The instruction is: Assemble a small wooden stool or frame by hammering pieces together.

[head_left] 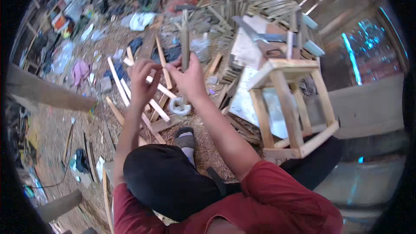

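My right hand [190, 78] is closed round the wooden handle of a hammer [185, 34], which stands upright with its dark metal head at the top. The thumb of that hand reaches across to my left hand [143, 78], and the fingertips of both meet. My left fingers are pinched together; whatever is between them is too small to make out. To the right stands a small wooden stool [288, 104] with pale legs and lower rails, away from both hands.
Pale wood strips [158, 86] lie on the littered ground beyond my knees, beside a white ring-shaped object [180, 106]. A handsaw [249, 29] rests on boards behind the stool. Stacked wood slats [268, 2] fill the far right. A thick plank [52, 93] juts in from the left.
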The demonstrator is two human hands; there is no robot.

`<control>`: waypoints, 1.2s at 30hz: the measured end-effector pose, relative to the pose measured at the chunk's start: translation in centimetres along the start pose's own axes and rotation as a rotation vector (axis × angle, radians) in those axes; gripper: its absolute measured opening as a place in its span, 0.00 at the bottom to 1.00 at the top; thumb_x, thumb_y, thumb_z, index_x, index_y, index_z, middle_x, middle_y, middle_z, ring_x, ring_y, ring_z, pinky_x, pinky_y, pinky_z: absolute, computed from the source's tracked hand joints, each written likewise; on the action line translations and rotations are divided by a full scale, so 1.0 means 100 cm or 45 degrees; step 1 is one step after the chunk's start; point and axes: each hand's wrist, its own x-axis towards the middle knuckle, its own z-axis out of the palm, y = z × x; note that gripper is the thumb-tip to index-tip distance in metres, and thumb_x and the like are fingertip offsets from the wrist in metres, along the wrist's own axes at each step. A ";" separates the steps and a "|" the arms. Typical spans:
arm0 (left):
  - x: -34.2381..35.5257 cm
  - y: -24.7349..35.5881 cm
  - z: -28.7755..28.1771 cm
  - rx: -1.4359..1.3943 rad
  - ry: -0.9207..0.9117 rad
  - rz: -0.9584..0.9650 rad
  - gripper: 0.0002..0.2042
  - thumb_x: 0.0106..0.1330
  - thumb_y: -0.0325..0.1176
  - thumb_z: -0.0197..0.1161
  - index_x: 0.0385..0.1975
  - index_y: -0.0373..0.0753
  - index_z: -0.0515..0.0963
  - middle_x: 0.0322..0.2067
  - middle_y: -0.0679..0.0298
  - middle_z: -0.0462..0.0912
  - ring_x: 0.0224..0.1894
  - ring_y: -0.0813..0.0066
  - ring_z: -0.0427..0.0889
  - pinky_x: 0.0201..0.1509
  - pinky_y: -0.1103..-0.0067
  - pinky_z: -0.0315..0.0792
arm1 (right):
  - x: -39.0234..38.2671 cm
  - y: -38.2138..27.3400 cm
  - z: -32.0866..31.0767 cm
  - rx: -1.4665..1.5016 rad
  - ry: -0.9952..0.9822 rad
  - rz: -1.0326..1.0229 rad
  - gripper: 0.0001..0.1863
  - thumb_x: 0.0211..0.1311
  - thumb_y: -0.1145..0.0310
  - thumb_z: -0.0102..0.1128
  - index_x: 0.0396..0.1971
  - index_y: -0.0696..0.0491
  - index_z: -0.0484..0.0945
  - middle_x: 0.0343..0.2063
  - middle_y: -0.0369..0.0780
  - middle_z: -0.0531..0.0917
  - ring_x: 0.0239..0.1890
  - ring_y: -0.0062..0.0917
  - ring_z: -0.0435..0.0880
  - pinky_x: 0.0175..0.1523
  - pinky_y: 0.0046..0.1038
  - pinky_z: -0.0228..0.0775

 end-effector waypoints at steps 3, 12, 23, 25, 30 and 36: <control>0.075 0.057 -0.051 0.154 -0.144 0.269 0.10 0.61 0.23 0.71 0.41 0.40 0.81 0.42 0.60 0.84 0.49 0.59 0.83 0.55 0.67 0.69 | -0.002 -0.100 -0.027 0.041 0.025 -0.169 0.21 0.62 0.65 0.79 0.41 0.58 0.74 0.33 0.43 0.86 0.36 0.33 0.88 0.46 0.38 0.80; 0.154 0.212 -0.015 -1.363 -0.324 -0.589 0.07 0.80 0.39 0.64 0.43 0.44 0.84 0.38 0.74 0.84 0.42 0.84 0.83 0.48 0.80 0.76 | -0.064 -0.222 -0.236 -0.731 0.149 -0.067 0.21 0.68 0.56 0.74 0.39 0.58 0.75 0.27 0.38 0.81 0.25 0.26 0.83 0.28 0.32 0.78; 0.103 0.257 0.179 -1.177 -0.100 -0.789 0.10 0.73 0.38 0.71 0.45 0.40 0.86 0.33 0.71 0.85 0.31 0.82 0.79 0.35 0.82 0.72 | -0.062 -0.143 -0.382 -0.784 0.119 0.212 0.18 0.66 0.59 0.76 0.37 0.59 0.81 0.29 0.37 0.84 0.29 0.24 0.83 0.37 0.33 0.77; 0.110 0.252 0.184 -1.190 -0.122 -0.797 0.10 0.72 0.37 0.73 0.45 0.40 0.85 0.35 0.69 0.86 0.34 0.82 0.81 0.38 0.82 0.73 | -0.054 -0.151 -0.392 -0.837 0.044 0.201 0.16 0.68 0.61 0.74 0.37 0.60 0.81 0.28 0.37 0.85 0.29 0.23 0.84 0.37 0.31 0.77; 0.131 0.243 0.187 -1.346 -0.193 -0.803 0.09 0.72 0.33 0.74 0.45 0.39 0.83 0.36 0.68 0.87 0.36 0.81 0.82 0.41 0.81 0.75 | -0.017 -0.161 -0.384 -0.745 0.010 0.141 0.21 0.66 0.56 0.74 0.42 0.62 0.82 0.31 0.43 0.88 0.33 0.30 0.88 0.41 0.34 0.80; 0.134 0.233 0.192 -1.413 -0.085 -0.784 0.11 0.74 0.29 0.71 0.52 0.37 0.81 0.37 0.66 0.86 0.34 0.81 0.81 0.40 0.81 0.75 | 0.002 -0.155 -0.358 -0.867 -0.063 0.187 0.35 0.55 0.47 0.80 0.50 0.63 0.81 0.38 0.51 0.91 0.41 0.38 0.92 0.50 0.39 0.83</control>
